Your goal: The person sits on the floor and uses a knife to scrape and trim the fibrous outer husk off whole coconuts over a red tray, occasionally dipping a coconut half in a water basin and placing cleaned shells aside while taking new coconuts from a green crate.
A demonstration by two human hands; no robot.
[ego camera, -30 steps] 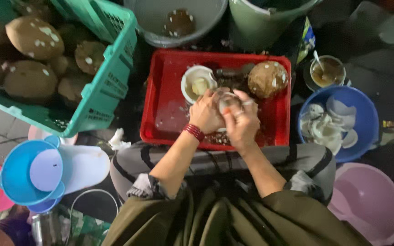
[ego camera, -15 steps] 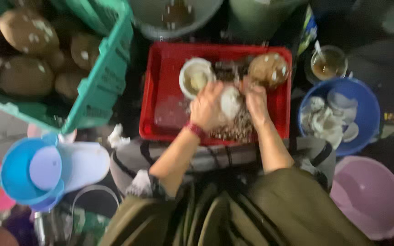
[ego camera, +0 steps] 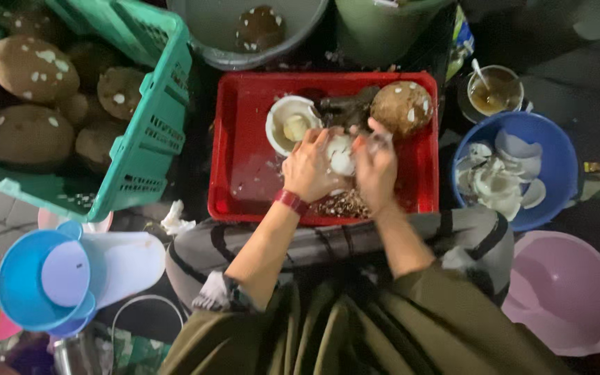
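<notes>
Blurring hides most of the right hand (ego camera: 376, 167), so honestly can't tell how its fingers sit or if there's a tool in it; the left hand (ego camera: 310, 167) is curled around the white coconut piece (ego camera: 342, 154). That piece sits between both hands, over the red tray (ego camera: 244, 173); a brown coconut (ego camera: 402, 107) lies at the tray's far corner.

Both hands meet over the red tray (ego camera: 244, 173) mid-frame: left hand (ego camera: 310, 167) and right hand (ego camera: 375, 167) gripping a white coconut piece (ego camera: 342, 154). Blue bowl (ego camera: 564, 160) of white pieces right, green crate (ego camera: 147, 139) of coconuts upper left.
</notes>
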